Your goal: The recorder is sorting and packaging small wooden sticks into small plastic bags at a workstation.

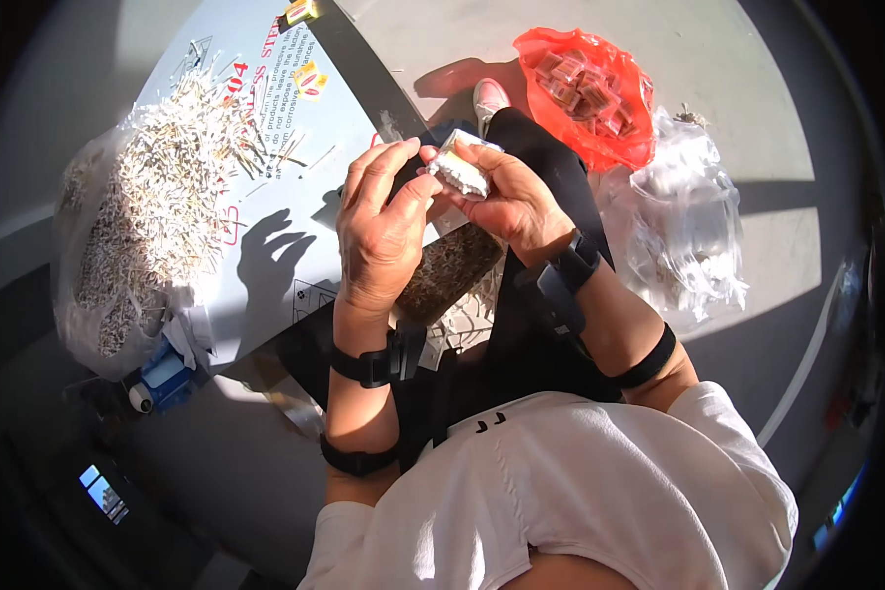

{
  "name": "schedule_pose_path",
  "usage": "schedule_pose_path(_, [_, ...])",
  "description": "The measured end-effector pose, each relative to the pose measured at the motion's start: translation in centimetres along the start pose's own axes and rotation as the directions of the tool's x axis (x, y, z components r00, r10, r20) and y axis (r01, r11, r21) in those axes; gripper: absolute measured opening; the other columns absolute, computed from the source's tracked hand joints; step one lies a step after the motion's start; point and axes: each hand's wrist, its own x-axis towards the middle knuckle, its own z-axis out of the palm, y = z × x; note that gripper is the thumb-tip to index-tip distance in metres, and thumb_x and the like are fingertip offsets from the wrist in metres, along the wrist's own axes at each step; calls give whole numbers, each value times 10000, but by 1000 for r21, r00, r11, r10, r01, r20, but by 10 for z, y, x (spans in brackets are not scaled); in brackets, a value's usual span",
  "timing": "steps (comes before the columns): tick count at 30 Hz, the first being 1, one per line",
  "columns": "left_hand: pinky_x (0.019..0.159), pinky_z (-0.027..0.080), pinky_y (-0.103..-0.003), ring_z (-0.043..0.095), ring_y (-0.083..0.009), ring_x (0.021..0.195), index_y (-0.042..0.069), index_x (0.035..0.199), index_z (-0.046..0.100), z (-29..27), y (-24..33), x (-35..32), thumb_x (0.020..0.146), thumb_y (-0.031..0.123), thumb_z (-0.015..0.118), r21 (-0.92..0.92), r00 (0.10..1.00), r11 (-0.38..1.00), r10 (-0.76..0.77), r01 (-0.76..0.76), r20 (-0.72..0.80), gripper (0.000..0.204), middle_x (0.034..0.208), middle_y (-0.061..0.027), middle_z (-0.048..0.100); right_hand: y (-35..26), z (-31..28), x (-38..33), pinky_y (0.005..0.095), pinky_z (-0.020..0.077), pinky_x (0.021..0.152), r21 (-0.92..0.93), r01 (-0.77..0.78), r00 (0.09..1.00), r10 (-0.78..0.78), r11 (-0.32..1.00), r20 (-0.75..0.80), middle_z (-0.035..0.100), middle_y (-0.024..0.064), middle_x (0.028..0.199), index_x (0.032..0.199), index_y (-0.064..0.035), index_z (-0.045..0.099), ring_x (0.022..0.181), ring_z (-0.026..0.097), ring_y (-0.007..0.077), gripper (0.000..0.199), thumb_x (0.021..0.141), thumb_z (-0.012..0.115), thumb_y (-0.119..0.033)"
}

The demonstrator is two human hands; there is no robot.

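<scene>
A small clear pack [459, 175] filled with white-tipped sticks, which look like cotton swabs, is gripped by my right hand [523, 205]. The thumb lies on top and the fingers wrap below it. My left hand [379, 221] is just left of the pack, fingers apart and curved, with the thumb tip close to its edge. I cannot tell whether that thumb touches it. Below both hands, at my lap, is a brownish container [447, 275] with loose sticks [470, 320] beside it, partly hidden by my left hand and wrist.
A large heap of loose swabs [182, 167] spills from a clear plastic bag [79, 251] onto the printed table [265, 256]. Small yellow cards [310, 81] lie farther back. On the right are a red bag [551, 49] of small packs and a clear bag [683, 211] with white contents.
</scene>
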Motion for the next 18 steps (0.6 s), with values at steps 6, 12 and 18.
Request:
schedule_pose_path(6, [825,504,-381,598,-273,973,45,838,682,-16,-3,-35,690,22,698,152,992,980,126,-129,34,151,1000,-71,636,34,-13,2,422,561,735,-119,-140,990,142,983,12,665,134,957,996,-25,591,824,659,262,136,946,605,-151])
schedule_pose_path(12, [773,495,-376,583,-271,900,17,810,618,-25,-14,-52,702,-1,676,82,1000,997,-6,8,-23,124,899,-71,598,55,5,-7,404,580,732,-194,-114,993,110,974,-30,654,187,1003,1026,17,578,808,675,304,240,962,592,-215])
schedule_pose_path(18, [752,501,-370,580,-279,883,-1,836,624,-25,-29,-59,731,-53,667,-5,992,994,-107,107,-67,125,918,-96,613,33,-21,-13,278,546,703,-807,591,752,-362,1,551,688,61,938,1008,-16,654,843,683,169,198,818,710,-20])
